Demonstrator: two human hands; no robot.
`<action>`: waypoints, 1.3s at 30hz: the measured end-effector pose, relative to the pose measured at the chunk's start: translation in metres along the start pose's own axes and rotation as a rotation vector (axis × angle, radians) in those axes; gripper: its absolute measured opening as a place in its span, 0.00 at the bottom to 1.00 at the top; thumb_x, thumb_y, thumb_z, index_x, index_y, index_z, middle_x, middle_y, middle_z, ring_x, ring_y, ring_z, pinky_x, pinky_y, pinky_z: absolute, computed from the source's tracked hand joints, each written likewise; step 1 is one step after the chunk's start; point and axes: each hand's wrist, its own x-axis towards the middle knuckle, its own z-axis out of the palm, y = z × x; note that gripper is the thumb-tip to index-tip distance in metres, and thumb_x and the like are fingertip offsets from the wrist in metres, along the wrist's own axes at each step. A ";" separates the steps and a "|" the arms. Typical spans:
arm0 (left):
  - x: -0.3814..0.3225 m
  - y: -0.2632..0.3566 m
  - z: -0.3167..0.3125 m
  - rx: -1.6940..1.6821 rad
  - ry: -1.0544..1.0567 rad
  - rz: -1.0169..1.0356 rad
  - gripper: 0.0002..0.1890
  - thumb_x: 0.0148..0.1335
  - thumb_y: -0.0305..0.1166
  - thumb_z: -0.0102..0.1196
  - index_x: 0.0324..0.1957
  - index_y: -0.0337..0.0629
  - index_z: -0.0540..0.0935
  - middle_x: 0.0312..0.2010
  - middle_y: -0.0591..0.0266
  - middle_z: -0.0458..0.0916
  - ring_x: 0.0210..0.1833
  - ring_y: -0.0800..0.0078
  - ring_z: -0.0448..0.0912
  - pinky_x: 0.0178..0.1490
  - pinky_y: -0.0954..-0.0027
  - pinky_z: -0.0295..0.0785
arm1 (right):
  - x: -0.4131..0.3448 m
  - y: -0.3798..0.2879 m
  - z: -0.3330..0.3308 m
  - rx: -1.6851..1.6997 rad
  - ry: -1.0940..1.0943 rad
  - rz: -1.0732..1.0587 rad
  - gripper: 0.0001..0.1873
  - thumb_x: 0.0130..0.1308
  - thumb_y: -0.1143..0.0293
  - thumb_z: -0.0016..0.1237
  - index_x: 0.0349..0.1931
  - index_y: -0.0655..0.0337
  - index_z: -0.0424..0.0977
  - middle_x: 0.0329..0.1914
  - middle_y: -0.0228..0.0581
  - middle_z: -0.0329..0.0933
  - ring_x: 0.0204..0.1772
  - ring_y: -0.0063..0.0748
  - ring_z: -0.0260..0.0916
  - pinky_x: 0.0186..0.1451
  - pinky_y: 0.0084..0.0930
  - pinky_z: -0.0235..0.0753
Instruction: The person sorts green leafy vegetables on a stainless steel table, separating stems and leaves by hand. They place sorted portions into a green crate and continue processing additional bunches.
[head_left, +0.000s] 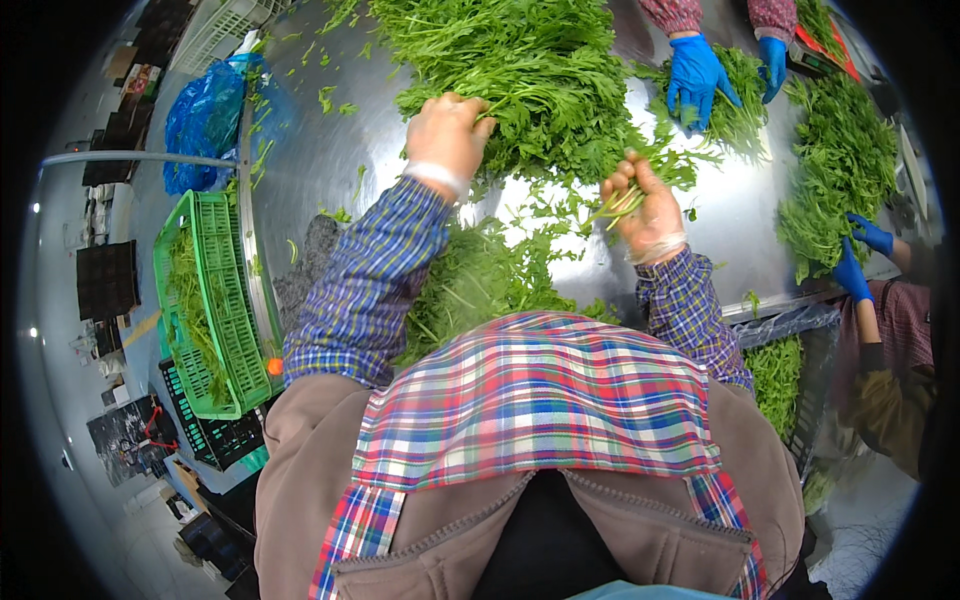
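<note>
A big heap of leafy greens (525, 67) with lobed leaves, like chrysanthemum greens, lies on the metal table (322, 142) before me. At its near left side my left hand (448, 141) pinches a green stem between thumb and forefinger; its other fingers are curled at the leaves. My right hand (646, 210), palm up, holds a small bunch of stems (619, 206) whose leaves point away from me. Both hands seem to wear thin clear gloves. Between my forearms, loose leaves and trimmings (480, 281) are spread near the table's front edge.
Left of the table are a green plastic crate (225, 300) of greens and a blue plastic bag (202, 120). A co-worker's blue-gloved hand (694, 82) handles greens across the table. At right, another person's gloved hands (851, 270) touch a second heap (844, 165).
</note>
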 end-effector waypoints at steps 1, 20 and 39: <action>0.008 0.001 0.007 0.137 -0.010 -0.036 0.12 0.56 0.40 0.56 0.39 0.47 0.81 0.38 0.59 0.79 0.43 0.63 0.75 0.46 0.64 0.71 | 0.001 0.003 0.000 0.031 0.030 0.050 0.10 0.71 0.66 0.33 0.41 0.61 0.66 0.27 0.31 0.64 0.28 0.24 0.62 0.37 0.24 0.70; -0.050 0.029 -0.045 -1.388 -0.312 -0.370 0.08 0.58 0.26 0.55 0.38 0.34 0.78 0.35 0.61 0.81 0.39 0.78 0.77 0.45 0.78 0.70 | -0.009 0.030 0.000 0.024 -0.175 0.210 0.15 0.67 0.62 0.43 0.48 0.62 0.66 0.29 0.31 0.68 0.33 0.28 0.66 0.45 0.29 0.71; -0.080 0.050 -0.015 -0.917 -0.445 -0.158 0.07 0.57 0.30 0.52 0.36 0.43 0.80 0.30 0.54 0.81 0.32 0.59 0.78 0.37 0.63 0.72 | -0.026 0.041 0.011 -0.298 -0.351 -0.084 0.10 0.66 0.65 0.43 0.44 0.58 0.71 0.43 0.35 0.73 0.48 0.30 0.70 0.58 0.34 0.67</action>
